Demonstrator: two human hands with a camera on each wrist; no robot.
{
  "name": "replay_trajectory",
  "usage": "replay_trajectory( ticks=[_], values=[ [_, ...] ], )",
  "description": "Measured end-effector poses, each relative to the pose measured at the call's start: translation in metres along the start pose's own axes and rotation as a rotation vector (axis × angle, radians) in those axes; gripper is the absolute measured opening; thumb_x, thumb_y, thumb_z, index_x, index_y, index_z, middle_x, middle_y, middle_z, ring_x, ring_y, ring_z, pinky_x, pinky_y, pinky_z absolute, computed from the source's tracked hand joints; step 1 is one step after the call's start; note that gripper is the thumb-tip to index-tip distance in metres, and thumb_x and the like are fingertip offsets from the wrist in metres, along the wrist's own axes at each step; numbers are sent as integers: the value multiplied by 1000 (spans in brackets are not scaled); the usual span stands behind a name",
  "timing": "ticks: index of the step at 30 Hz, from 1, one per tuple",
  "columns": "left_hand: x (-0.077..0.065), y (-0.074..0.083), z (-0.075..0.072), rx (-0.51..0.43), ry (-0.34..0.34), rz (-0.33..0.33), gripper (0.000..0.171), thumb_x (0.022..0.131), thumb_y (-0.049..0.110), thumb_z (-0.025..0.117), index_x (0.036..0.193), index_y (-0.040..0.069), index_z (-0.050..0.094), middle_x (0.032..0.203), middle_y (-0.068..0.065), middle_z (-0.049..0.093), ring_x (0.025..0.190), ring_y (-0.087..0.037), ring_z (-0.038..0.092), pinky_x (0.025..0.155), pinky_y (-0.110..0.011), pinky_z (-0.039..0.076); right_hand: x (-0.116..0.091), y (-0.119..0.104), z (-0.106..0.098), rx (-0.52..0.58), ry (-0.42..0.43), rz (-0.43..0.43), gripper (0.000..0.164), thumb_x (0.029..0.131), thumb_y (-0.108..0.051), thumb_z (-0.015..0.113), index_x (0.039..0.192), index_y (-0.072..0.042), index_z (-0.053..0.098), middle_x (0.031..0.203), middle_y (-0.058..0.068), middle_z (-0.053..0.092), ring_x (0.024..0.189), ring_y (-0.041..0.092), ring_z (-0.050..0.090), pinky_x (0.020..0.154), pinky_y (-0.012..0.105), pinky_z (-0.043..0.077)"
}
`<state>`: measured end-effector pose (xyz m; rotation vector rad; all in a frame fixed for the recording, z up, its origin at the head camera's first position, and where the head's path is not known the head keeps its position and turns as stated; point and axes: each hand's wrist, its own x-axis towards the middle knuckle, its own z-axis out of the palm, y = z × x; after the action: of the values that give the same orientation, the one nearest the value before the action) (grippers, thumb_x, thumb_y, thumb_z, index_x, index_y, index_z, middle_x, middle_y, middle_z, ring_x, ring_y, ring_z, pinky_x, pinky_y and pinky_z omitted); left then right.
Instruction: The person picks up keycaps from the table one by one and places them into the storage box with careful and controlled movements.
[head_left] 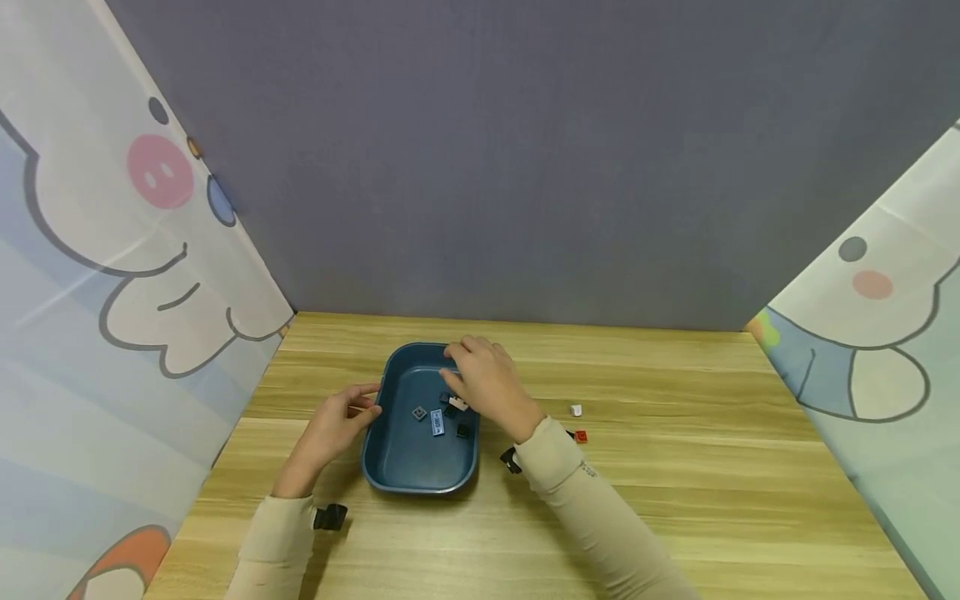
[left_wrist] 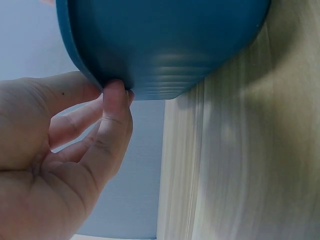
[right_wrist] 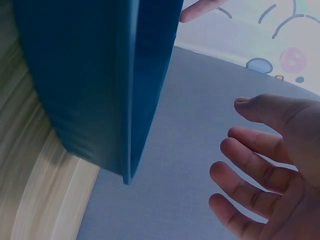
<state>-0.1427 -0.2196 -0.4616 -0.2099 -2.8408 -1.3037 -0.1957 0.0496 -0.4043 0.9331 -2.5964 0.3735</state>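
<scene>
A dark blue tray (head_left: 420, 477) stands on the table with several small toy building blocks in it. Among them are a grey square block (head_left: 419, 412), a light blue rectangular block (head_left: 438, 422) and a black block (head_left: 463, 431). At the tray's left side, my left hand (head_left: 335, 425) pinches the rim between thumb and fingers, as the left wrist view shows close up. My right hand (head_left: 487, 385) is over the tray's far right part and hides that stretch of rim. In the right wrist view its fingers (right_wrist: 255, 162) are spread and loosely bent, with nothing between them.
To the right of the tray, a white block (head_left: 576, 410) and a red block (head_left: 581, 437) lie on the wooden table (head_left: 712, 467). A dark piece beside the red one is partly hidden by my right sleeve. A grey wall (head_left: 525, 167) rises behind the table.
</scene>
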Motion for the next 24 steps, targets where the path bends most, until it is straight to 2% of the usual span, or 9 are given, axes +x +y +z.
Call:
replay_trajectory(
  ticks=[6,11,15,20,24],
  values=[
    [0,0,-1,-1,2,-19,39,99,12,65,137,2,60,108,-17,68,94,-33,68,77,-44,57,-5,6,-4,1,-7,13,26,96,-30,71,112,-11,72,103,4,67,93,22,63,82,41,54],
    [0,1,1,-8,-3,-12,39,99,12,65,136,1,60,108,-18,68,94,-33,68,77,-44,57,-16,19,-16,-3,-42,70,25,95,-30,71,112,-12,72,105,5,66,96,24,63,82,45,53],
    [1,2,1,-6,-1,-8,39,99,12,65,137,2,60,109,-17,68,94,-33,68,77,-45,57,-33,36,-29,-5,-30,109,23,93,-25,75,110,-10,72,101,6,66,91,26,63,78,47,53],
    [1,0,1,-4,-3,-5,40,99,11,65,137,3,59,110,-18,68,95,-35,68,78,-45,57,-59,57,-39,-25,9,114,22,90,-22,79,107,-9,73,96,6,66,84,26,62,68,45,51],
    [1,0,1,-5,-3,1,40,99,11,65,137,1,59,110,-19,68,95,-36,68,79,-46,57,-80,71,-43,-39,4,129,24,89,-21,80,107,-7,73,96,6,66,84,27,62,69,45,51]
  ],
)
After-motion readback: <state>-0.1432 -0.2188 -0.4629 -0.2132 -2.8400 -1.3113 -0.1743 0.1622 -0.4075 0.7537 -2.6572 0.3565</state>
